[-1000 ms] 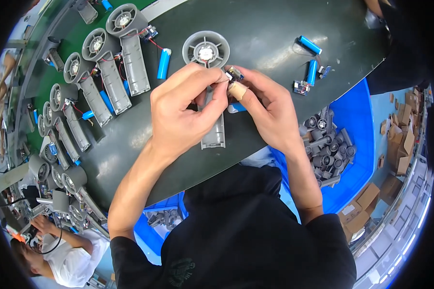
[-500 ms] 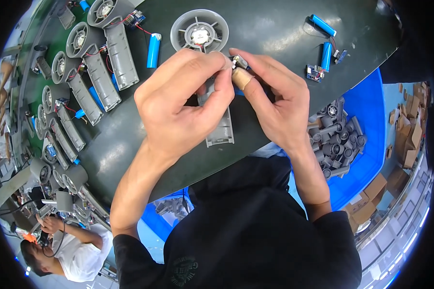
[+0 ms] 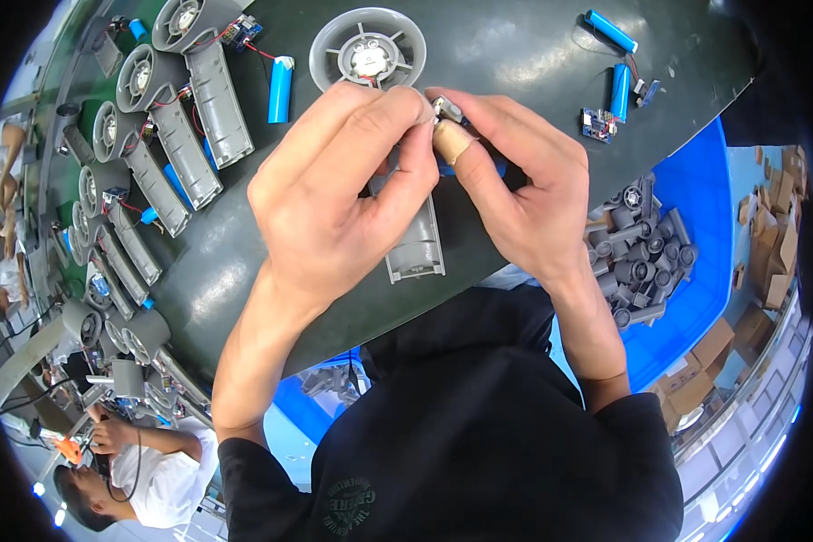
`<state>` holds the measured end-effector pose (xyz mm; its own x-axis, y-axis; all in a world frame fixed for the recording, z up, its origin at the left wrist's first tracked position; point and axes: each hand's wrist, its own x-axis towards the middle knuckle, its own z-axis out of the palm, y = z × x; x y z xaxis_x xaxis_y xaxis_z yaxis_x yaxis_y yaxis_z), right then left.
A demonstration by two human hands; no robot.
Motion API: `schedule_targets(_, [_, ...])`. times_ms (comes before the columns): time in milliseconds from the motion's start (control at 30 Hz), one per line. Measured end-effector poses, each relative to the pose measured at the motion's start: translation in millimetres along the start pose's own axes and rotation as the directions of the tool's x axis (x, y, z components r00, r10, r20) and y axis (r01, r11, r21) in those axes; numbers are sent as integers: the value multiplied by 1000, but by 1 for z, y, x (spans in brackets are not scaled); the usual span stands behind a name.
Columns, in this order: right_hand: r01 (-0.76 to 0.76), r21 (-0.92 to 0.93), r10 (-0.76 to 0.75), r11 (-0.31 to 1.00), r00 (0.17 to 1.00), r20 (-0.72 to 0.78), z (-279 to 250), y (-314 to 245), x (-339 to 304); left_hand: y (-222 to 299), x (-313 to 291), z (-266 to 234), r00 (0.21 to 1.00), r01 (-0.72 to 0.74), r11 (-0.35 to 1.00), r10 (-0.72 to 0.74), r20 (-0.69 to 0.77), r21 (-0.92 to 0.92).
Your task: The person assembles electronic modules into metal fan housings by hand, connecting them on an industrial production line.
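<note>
Over the dark table, both of my hands meet with fingertips nearly touching. Thumb and forefinger of my right hand (image 3: 528,185) pinch a small circuit board (image 3: 448,110) with a metal part on it; a tan bandage (image 3: 452,142) wraps that thumb. My left hand (image 3: 339,194) is closed in a pinch right beside the board, and what its fingertips hold is hidden. Beneath them lies a grey fan housing: its round spoked end (image 3: 368,56) shows beyond my hands, and its open handle shell (image 3: 416,253) shows below. A bit of blue appears behind my right thumb.
Several grey fan housings (image 3: 179,149) with wires and blue cells line the left. A blue cell (image 3: 280,90) lies near the round end. More blue cells and a circuit board (image 3: 598,125) sit at right. A blue bin (image 3: 709,244) holds grey parts. A person (image 3: 154,461) works at lower left.
The view has shifted slightly, so the table and parts sit a little differently in it. Both hands keep their pinch at the small board. The person at lower left has moved their hands.
</note>
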<state>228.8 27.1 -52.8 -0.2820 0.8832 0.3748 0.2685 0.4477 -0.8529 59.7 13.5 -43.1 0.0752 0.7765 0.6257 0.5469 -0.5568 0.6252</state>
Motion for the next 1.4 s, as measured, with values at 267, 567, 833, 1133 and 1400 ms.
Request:
schedule_targets(267, [58, -110, -56, 992, 998, 23, -2, -2, -1, 4, 6, -8, 995, 36, 999, -36, 90, 3])
schedule_targets(567, [101, -101, -103, 990, 995, -15, -2, 2, 0, 10, 7, -9, 982, 112, 994, -109, 156, -14])
schedule_targets(833, [91, -99, -93, 991, 995, -19, -1, 1, -1, 20, 13, -16, 948, 227, 973, -230, 220, 41])
schedule_targets(1133, [160, -159, -163, 974, 987, -7, -1, 5, -1, 18, 11, -13, 958, 203, 978, -207, 199, 41])
schedule_targets(1400, [168, -179, -170, 969, 986, 7, -2, 3, -1, 16, 12, -13, 967, 166, 986, -169, 189, 34])
